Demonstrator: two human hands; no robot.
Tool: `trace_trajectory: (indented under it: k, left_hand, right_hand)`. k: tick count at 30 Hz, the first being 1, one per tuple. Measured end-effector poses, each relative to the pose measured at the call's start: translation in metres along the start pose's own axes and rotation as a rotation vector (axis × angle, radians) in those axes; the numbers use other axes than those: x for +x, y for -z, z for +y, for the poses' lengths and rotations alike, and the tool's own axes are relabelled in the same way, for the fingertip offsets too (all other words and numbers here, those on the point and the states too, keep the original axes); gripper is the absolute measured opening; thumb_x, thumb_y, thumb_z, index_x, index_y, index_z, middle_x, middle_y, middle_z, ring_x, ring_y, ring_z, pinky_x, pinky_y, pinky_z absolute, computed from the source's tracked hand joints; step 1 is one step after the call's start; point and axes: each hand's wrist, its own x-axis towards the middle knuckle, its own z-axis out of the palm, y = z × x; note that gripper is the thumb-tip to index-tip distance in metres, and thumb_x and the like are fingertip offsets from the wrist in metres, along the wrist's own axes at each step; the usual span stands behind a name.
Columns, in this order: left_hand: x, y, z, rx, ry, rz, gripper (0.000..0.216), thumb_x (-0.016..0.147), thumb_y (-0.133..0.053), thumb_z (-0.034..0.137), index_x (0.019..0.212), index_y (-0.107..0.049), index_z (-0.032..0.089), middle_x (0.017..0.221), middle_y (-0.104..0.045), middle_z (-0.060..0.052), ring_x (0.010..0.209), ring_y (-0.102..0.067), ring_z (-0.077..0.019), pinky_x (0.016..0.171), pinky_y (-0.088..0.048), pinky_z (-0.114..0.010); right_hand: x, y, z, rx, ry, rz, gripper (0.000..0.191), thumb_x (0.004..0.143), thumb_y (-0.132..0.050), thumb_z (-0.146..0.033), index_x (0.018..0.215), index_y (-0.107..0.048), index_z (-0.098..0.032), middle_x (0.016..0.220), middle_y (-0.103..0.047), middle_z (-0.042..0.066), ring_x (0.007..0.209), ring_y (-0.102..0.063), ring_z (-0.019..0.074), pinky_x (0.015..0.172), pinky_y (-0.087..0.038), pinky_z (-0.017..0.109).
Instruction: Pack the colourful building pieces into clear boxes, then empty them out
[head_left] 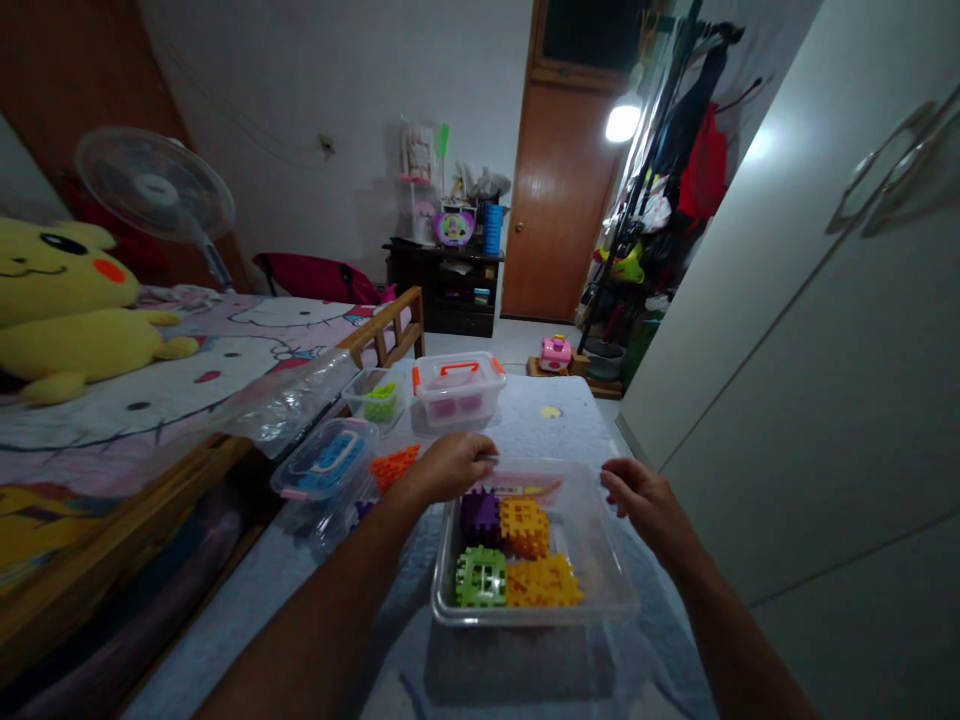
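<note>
The left hand (450,465) was closed knuckles-up over the far left corner of a clear tray (536,615), grasping its rim. The right hand (645,500) hung at the opposite far corner with its fingers loosely curled and half open. I could not tell whether its tips touched the rim.

The tray sat between the two hands, open side up on the cloth-covered table (555,400). Its long axis seemed to point away from the person, though the wide lens made that uncertain. Inside, just nearer than the left hand, lay a purple block (480,512) and an orange block (525,527), then a green block (480,577) and a yellow block (544,582).

Beyond the left hand stood a lidded box with an orange handle (457,390). Outward from it lay loose orange pieces (394,465) and a blue-handled box (326,460).
</note>
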Motion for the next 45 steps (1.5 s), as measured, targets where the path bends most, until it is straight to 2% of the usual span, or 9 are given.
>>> trace_trajectory:
  k: [6, 11, 17, 21, 25, 28, 31, 37, 45]
  left_hand:
    - [0.022, 0.003, -0.012, -0.068, -0.033, 0.065, 0.024, 0.075, -0.055, 0.023, 0.089, -0.073, 0.015, 0.086, -0.074, -0.005, 0.077, -0.064, -0.0182, 0.069, -0.045, -0.024]
    - [0.060, -0.001, -0.013, -0.123, -0.051, 0.059, 0.028, 0.072, -0.055, 0.024, 0.091, -0.072, 0.012, 0.082, -0.073, -0.005, 0.073, -0.063, -0.0177, 0.066, -0.046, -0.025]
    - [0.118, -0.006, -0.013, -0.196, -0.016, 0.032, 0.023, 0.066, -0.058, 0.023, 0.081, -0.071, 0.010, 0.062, -0.064, 0.001, 0.059, -0.056, -0.0131, 0.058, -0.043, -0.023]
    - [0.142, -0.009, -0.012, -0.239, 0.028, 0.047, 0.019, 0.066, -0.061, 0.022, 0.078, -0.070, 0.010, 0.061, -0.063, 0.002, 0.059, -0.056, -0.0128, 0.061, -0.045, -0.023]
    - [0.150, -0.015, -0.006, -0.276, 0.089, 0.127, 0.020, 0.069, -0.059, 0.018, 0.084, -0.070, 0.010, 0.074, -0.068, -0.002, 0.073, -0.062, -0.0163, 0.071, -0.049, -0.026]
    - [0.142, -0.018, -0.001, -0.310, 0.151, 0.251, 0.033, 0.074, -0.056, 0.015, 0.105, -0.065, 0.010, 0.107, -0.068, -0.011, 0.102, -0.062, -0.0205, 0.087, -0.047, -0.029]
    - [0.114, -0.026, 0.004, -0.345, 0.225, 0.379, 0.045, 0.081, -0.054, 0.020, 0.125, -0.051, 0.010, 0.135, -0.053, -0.019, 0.126, -0.050, -0.0239, 0.101, -0.041, -0.033]
    - [0.033, -0.063, 0.015, -0.606, 0.271, 0.513, 0.057, 0.096, -0.040, 0.042, 0.143, -0.018, 0.018, 0.147, -0.040, -0.019, 0.135, -0.044, -0.0208, 0.106, -0.040, -0.034]
    - [0.004, -0.097, 0.021, -1.207, 0.235, 0.755, 0.053, 0.093, -0.046, 0.047, 0.140, -0.033, 0.027, 0.154, -0.036, -0.008, 0.143, -0.032, -0.0170, 0.117, -0.027, -0.034]
  right_hand:
    - [0.001, -0.038, 0.044, 0.325, -0.118, 0.091, 0.038, 0.078, -0.057, -0.054, 0.086, -0.060, -0.017, 0.071, -0.062, 0.001, 0.062, -0.059, 0.0164, 0.055, -0.049, 0.026]
    - [-0.003, -0.041, 0.052, 0.271, -0.055, 0.083, 0.051, 0.085, -0.039, -0.062, 0.094, -0.062, -0.017, 0.080, -0.069, 0.009, 0.068, -0.065, 0.0231, 0.060, -0.054, 0.034]
    - [-0.009, -0.036, 0.058, 0.002, 0.073, 0.100, 0.062, 0.090, -0.025, -0.065, 0.122, -0.061, -0.025, 0.103, -0.072, 0.012, 0.106, -0.063, 0.0326, 0.087, -0.052, 0.046]
    - [-0.002, -0.045, 0.066, 0.188, 0.088, 0.145, 0.081, 0.091, -0.006, -0.067, 0.136, -0.052, -0.018, 0.118, -0.068, 0.015, 0.120, -0.057, 0.0285, 0.098, -0.048, 0.045]
    - [0.004, -0.053, 0.074, 0.386, 0.082, 0.175, 0.078, 0.090, -0.019, -0.070, 0.141, -0.044, -0.015, 0.140, -0.053, 0.015, 0.130, -0.050, 0.0259, 0.105, -0.043, 0.042]
    - [0.004, -0.052, 0.072, 0.368, 0.066, 0.150, 0.074, 0.092, -0.026, -0.066, 0.143, -0.039, -0.015, 0.147, -0.046, 0.016, 0.134, -0.045, 0.0262, 0.106, -0.042, 0.042]
    - [0.000, -0.049, 0.065, 0.317, 0.063, 0.127, 0.073, 0.092, -0.027, -0.064, 0.144, -0.037, -0.014, 0.146, -0.047, 0.017, 0.135, -0.044, 0.0266, 0.106, -0.043, 0.042]
    - [-0.008, -0.048, 0.059, 0.297, 0.057, 0.113, 0.073, 0.093, -0.021, -0.065, 0.145, -0.038, -0.017, 0.143, -0.051, 0.016, 0.132, -0.047, 0.0287, 0.103, -0.045, 0.043]
    - [-0.005, -0.059, 0.088, 0.706, 0.021, 0.120, 0.056, 0.083, -0.057, -0.061, 0.126, -0.063, -0.027, 0.140, -0.057, 0.007, 0.133, -0.045, 0.0301, 0.111, -0.036, 0.046]
